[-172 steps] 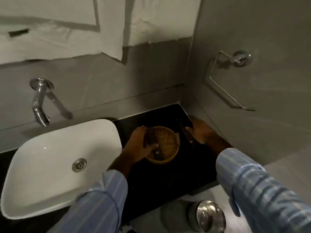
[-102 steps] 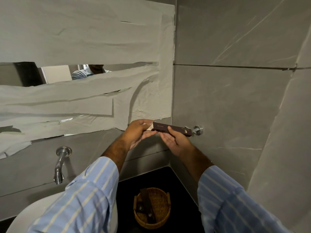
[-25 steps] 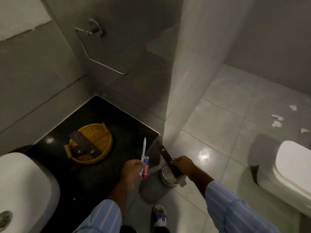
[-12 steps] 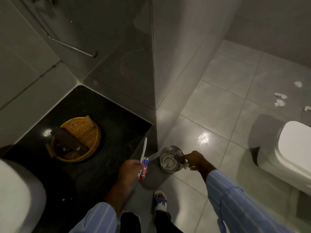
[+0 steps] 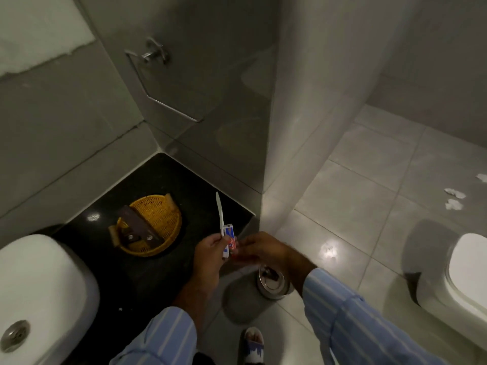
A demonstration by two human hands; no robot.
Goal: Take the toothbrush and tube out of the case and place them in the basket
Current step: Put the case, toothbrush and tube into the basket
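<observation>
My left hand (image 5: 209, 252) holds a white toothbrush (image 5: 219, 213), pointing up, together with a small red, white and blue tube (image 5: 229, 237). My right hand (image 5: 259, 248) is right beside it, its fingers touching the lower end of the tube. A yellow woven basket (image 5: 160, 219) sits on the black counter (image 5: 147, 280) to the left of my hands, with dark brown cases (image 5: 137, 229) lying across it. The emptied brown case (image 5: 270, 272) lies in the steel bin.
A white sink (image 5: 39, 285) fills the lower left. The steel bin (image 5: 272, 284) stands on the tiled floor below my right forearm. A white toilet (image 5: 458, 270) is at the right. A metal towel ring (image 5: 152, 56) hangs on the wall above the counter.
My right hand has dropped the brown case into the bin and come up to the tube in my left hand. The view has swung back toward the counter.
</observation>
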